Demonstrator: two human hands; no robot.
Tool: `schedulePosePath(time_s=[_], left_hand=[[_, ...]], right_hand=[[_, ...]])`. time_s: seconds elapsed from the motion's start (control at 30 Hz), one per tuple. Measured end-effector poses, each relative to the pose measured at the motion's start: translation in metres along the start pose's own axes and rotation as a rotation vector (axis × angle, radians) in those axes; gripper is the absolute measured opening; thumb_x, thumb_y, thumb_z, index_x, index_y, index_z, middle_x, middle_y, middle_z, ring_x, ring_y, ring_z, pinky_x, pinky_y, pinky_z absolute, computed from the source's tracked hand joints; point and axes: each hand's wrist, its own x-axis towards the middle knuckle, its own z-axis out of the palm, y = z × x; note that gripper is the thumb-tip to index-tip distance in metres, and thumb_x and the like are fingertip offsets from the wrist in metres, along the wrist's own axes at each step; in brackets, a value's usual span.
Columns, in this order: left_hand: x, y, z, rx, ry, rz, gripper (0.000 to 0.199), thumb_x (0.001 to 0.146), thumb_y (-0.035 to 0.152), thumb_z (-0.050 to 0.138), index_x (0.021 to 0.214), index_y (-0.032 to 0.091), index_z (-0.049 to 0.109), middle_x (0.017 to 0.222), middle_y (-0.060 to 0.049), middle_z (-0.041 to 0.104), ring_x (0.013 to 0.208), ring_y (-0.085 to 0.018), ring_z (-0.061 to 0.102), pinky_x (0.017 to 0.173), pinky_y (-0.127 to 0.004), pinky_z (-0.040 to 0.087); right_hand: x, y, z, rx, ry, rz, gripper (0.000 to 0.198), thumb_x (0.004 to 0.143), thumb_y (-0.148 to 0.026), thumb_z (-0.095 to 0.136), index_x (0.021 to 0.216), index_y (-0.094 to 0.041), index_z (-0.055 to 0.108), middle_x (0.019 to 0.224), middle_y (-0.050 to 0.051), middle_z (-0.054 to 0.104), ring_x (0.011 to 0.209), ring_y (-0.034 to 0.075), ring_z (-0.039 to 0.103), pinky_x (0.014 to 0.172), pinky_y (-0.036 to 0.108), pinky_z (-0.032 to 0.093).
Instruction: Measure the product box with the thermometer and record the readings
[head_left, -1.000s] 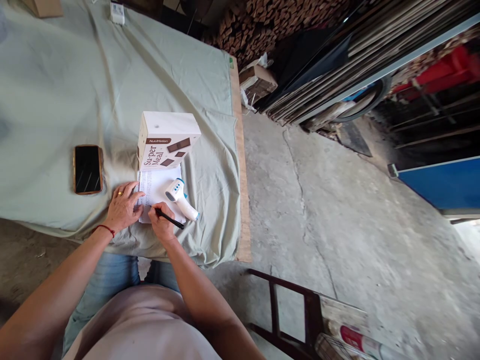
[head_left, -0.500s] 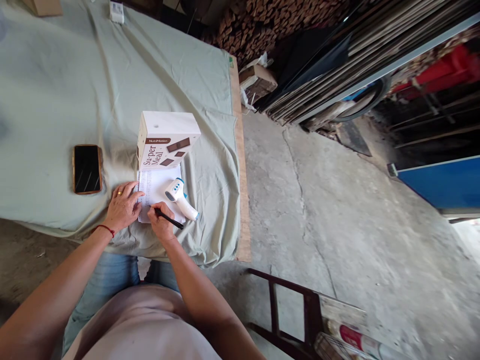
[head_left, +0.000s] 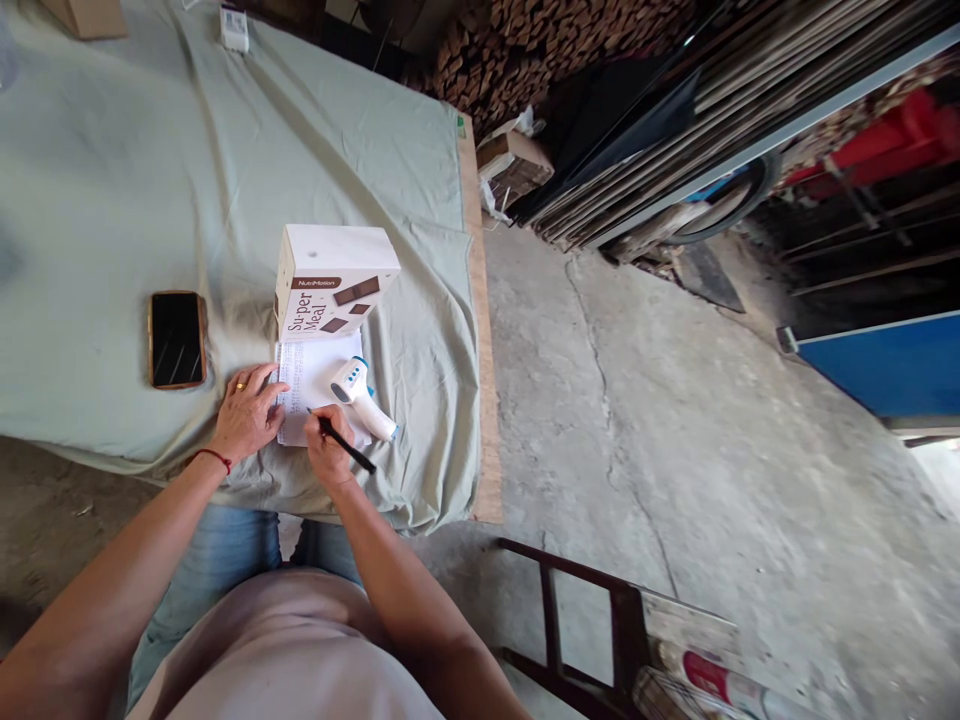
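A sheet of white paper (head_left: pixel 319 365) with columns of small writing on its left side lies near the table's front edge. My left hand (head_left: pixel 249 412) rests on its left border, fingers spread, with a ring and a red wrist cord. In my right hand (head_left: pixel 328 450) is a black pen (head_left: pixel 349 447), its tip pointing up and left over the paper; I cannot tell if it touches. A white and blue infrared thermometer (head_left: pixel 364 398) lies on the paper's right part. Behind, a white box (head_left: pixel 337 285) marked "Su-per Meal" stands at the paper's far edge.
A smartphone (head_left: pixel 176 340) lies on the green tablecloth (head_left: pixel 97 230) at the left. Farther back are a small white device (head_left: pixel 234 30) and a cardboard box (head_left: pixel 86 15). A dark wooden chair (head_left: pixel 551 620) stands right of me on the concrete floor (head_left: pixel 712 480).
My right hand has shifted slightly right with the pen, and the pen tilts a little more steeply. The left hand stays in place on the paper.
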Motion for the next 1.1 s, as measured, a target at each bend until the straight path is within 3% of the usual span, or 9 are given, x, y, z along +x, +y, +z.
schedulePosePath(time_s=[0.17,0.33,0.47,0.57,0.63,0.73,0.9,0.97,1.1], left_hand=[[0.0,-0.008,0.008,-0.084,0.084,-0.035,0.03,0.087,0.022,0.053,0.115,0.021,0.064,0.141,-0.012,0.059,0.13,-0.032,0.054,0.112,-0.05,0.041],[0.042,-0.028,0.014,-0.302,0.224,-0.222,0.053,0.085,0.035,0.061,0.134,0.02,0.048,0.138,-0.013,0.06,0.133,-0.03,0.054,0.112,-0.05,0.043],[0.092,-0.044,0.006,-0.345,0.182,-0.273,0.09,0.072,0.035,0.076,0.149,0.018,0.034,0.151,-0.016,0.05,0.145,-0.034,0.043,0.118,-0.05,0.038],[0.112,-0.051,0.006,-0.308,0.134,-0.218,0.085,0.074,0.031,0.072,0.149,0.02,0.037,0.148,-0.014,0.054,0.143,-0.034,0.046,0.117,-0.05,0.04],[0.115,-0.054,0.011,-0.259,0.158,-0.237,0.076,0.08,0.034,0.067,0.149,0.019,0.039,0.148,-0.016,0.055,0.142,-0.035,0.047,0.117,-0.053,0.04],[0.11,-0.058,0.023,-0.213,0.208,-0.24,0.064,0.091,0.041,0.055,0.149,0.016,0.041,0.147,-0.016,0.057,0.141,-0.034,0.049,0.117,-0.052,0.038],[0.103,-0.065,0.036,-0.154,0.271,-0.217,0.055,0.102,0.043,0.031,0.147,0.013,0.044,0.139,-0.017,0.063,0.133,-0.031,0.055,0.115,-0.049,0.04],[0.103,-0.067,0.038,-0.118,0.269,-0.232,0.058,0.103,0.045,0.028,0.147,0.011,0.044,0.138,-0.018,0.063,0.133,-0.032,0.055,0.115,-0.049,0.04],[0.103,-0.067,0.04,-0.073,0.268,-0.235,0.06,0.104,0.045,0.025,0.147,0.008,0.044,0.138,-0.02,0.062,0.132,-0.033,0.056,0.114,-0.05,0.041]], right_hand=[[0.005,0.01,-0.016,-0.136,-0.062,-0.21,0.03,0.097,-0.015,0.043,0.111,-0.02,0.069,0.103,0.011,0.066,0.097,0.022,0.064,0.087,0.037,0.054],[0.02,0.02,-0.029,-0.399,-0.277,-0.402,0.047,0.091,-0.003,0.042,0.123,-0.023,0.07,0.105,0.011,0.068,0.094,0.023,0.062,0.083,0.036,0.052],[0.03,0.027,-0.042,-0.548,-0.138,-0.209,0.042,0.091,-0.016,0.057,0.132,-0.024,0.064,0.127,0.013,0.064,0.111,0.028,0.06,0.092,0.042,0.051],[0.039,0.038,-0.05,-0.579,-0.166,-0.029,0.049,0.084,-0.029,0.071,0.132,-0.021,0.062,0.127,0.016,0.064,0.115,0.032,0.06,0.093,0.046,0.051],[0.046,0.045,-0.054,-0.48,-0.217,0.037,0.044,0.083,-0.032,0.071,0.124,-0.02,0.066,0.119,0.014,0.068,0.108,0.03,0.064,0.09,0.042,0.052],[0.06,0.044,-0.056,-0.143,-0.188,0.144,0.043,0.083,-0.044,0.067,0.117,-0.018,0.069,0.108,0.011,0.07,0.09,0.023,0.067,0.077,0.033,0.053],[0.093,0.008,-0.042,0.442,-0.153,0.315,0.047,0.081,-0.063,0.064,0.093,-0.018,0.072,0.072,0.0,0.061,0.063,0.014,0.052,0.058,0.025,0.041],[0.107,-0.006,-0.032,0.591,-0.104,0.357,0.046,0.076,-0.064,0.068,0.084,-0.018,0.07,0.07,0.0,0.059,0.062,0.013,0.049,0.057,0.025,0.039],[0.126,-0.018,-0.014,0.746,-0.055,0.401,0.047,0.07,-0.06,0.073,0.093,-0.019,0.072,0.075,0.001,0.064,0.064,0.014,0.053,0.059,0.026,0.04]])
